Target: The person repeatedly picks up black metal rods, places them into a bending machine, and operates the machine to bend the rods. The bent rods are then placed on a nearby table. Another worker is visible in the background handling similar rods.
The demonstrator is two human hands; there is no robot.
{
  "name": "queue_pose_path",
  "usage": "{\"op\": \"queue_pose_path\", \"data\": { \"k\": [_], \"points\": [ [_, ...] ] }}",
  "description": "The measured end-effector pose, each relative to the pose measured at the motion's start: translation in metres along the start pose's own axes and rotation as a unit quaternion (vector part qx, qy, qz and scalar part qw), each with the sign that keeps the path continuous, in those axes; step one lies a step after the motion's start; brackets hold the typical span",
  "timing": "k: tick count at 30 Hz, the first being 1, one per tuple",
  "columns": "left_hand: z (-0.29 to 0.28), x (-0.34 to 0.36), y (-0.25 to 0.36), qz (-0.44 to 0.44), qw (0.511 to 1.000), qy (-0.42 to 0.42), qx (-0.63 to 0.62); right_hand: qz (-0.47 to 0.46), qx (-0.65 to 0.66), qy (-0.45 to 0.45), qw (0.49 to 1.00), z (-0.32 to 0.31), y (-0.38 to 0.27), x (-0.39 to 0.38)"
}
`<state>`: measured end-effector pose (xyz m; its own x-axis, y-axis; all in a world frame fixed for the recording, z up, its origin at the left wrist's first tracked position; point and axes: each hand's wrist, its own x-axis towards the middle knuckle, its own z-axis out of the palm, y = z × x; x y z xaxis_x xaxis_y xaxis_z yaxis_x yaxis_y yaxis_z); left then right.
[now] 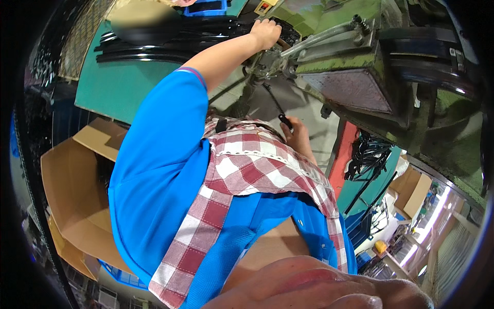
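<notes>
**Part held at the press while a second piece waits below**

A left hand (266,33) is seen stretched to the far side of the scene, its fingers closed over a dark part at the working point of a green machine press (360,67); what exactly lies under the grip is hidden by the knuckles. The right hand (297,135) is kept lower, near the body, closed around a small black piece (284,121) whose end sticks up from the fist. A bundle of long black strips (170,44) is laid across the green table (118,87) at the far left, just beside the reaching arm. An open cardboard box (72,190) stands at the near left, and more black strips (368,154) are hung at the right beside a red post. A blue shirt and a red-and-white checked apron fill the middle of the view.

The step in hand is judged to be the seating of a part in the press. For the next move, steady alignment at the tool would be called for, with fingers kept clear of the working point.
</notes>
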<state>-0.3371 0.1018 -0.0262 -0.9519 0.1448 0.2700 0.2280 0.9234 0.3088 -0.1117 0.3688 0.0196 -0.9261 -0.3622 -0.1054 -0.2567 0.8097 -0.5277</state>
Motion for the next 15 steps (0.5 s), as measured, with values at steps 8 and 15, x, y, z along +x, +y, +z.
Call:
{"op": "queue_pose_path", "data": {
  "k": [8,15],
  "points": [
    [-0.003,0.043,0.004,-0.026,0.997,-0.075,-0.022,0.035,0.078,-0.007,0.996,0.009,-0.028,-0.027],
    [0.010,0.042,0.013,0.000,0.999,-0.005,-0.036,-0.040,0.050,-0.007,0.998,0.013,-0.008,-0.023]
  ]
}}
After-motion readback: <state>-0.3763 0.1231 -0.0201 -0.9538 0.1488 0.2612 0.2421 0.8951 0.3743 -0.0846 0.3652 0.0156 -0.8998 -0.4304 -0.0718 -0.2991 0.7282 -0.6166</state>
